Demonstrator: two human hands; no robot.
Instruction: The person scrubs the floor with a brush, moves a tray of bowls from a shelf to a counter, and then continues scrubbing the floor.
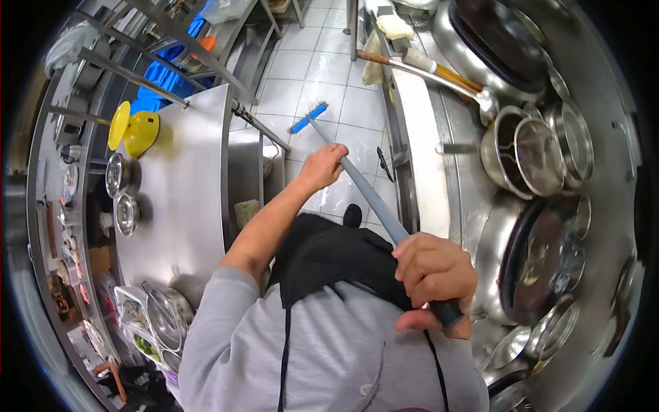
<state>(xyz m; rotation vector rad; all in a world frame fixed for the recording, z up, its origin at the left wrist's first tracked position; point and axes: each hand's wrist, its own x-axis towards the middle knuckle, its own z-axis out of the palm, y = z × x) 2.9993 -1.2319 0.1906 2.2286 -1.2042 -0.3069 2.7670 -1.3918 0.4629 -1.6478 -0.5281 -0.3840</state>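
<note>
A long-handled floor brush slants away from me, its grey pole running from my waist down to the tiles. The brush's blue bristled head rests on the wet-looking white tiled floor. Farther along the pole, my left hand is closed around it, arm stretched forward. Close to my body, my right hand wraps the pole near its black end grip. My black shoe shows on the floor beneath the pole.
A steel counter on the left carries a yellow bowl and metal bowls. To the right, a wok station holds woks, strainers and ladles. A black object lies by its base. A person's arm shows at lower left.
</note>
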